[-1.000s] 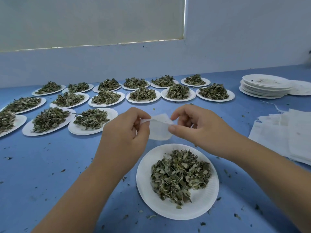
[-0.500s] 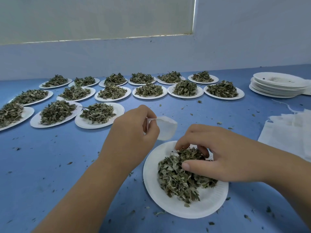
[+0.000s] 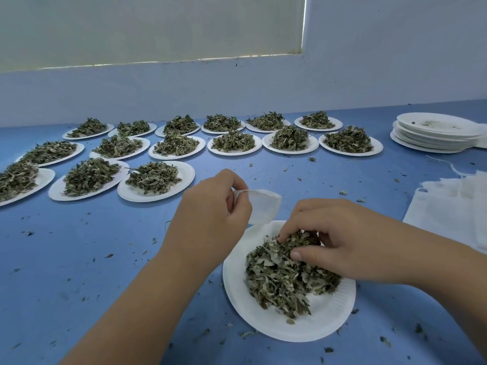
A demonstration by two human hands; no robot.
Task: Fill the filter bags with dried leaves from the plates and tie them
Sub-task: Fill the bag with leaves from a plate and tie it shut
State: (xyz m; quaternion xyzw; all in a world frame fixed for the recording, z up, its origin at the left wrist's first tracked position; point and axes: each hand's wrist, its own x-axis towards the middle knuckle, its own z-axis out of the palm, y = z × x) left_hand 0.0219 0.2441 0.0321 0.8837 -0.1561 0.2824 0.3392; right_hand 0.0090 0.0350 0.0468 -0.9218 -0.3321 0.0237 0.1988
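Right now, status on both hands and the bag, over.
Left grip pinches filter bag, held off the table. Right grip clutching dried leaves on near plate. Nothing between plate and bag.

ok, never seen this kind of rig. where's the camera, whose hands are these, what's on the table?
No robot here: a person works with bare hands, filmed by one wide-angle camera worn on their head, looking forward and down. The left hand pinches a white filter bag. The right hand grips a clump of the dried leaves heaped on the near plate. Further back on the blue table sit rows of plates of leaves. To the right are a stack of plates and a pile of white filter bags.
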